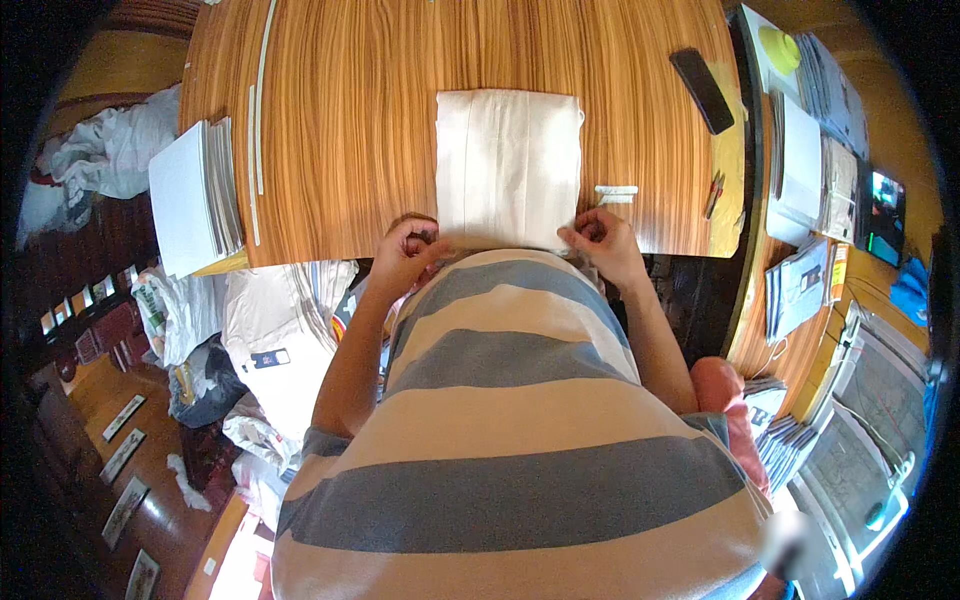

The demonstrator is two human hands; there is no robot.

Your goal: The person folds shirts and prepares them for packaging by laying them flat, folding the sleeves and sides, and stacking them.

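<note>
A folded cream cloth (508,160) with lengthwise creases lies flat on the wood-grain table (340,130), reaching to the front edge by my body. At its near left corner my left hand (408,252) is closed, thumb and fingers pinched at the cloth's edge. My right hand (603,243) pinches the near right corner the same way. The near edge of the cloth is partly hidden by my striped shirt. Just beyond my right hand lies a small white strip (616,194).
A dark phone-like object (701,91) and small orange-handled snips (714,195) lie at the table's right. Paper stacks (190,200) stand at its left corner, near long pale strips (253,165). Folded pale garments (275,315) sit below left; a shelf of packets (797,160) is at right.
</note>
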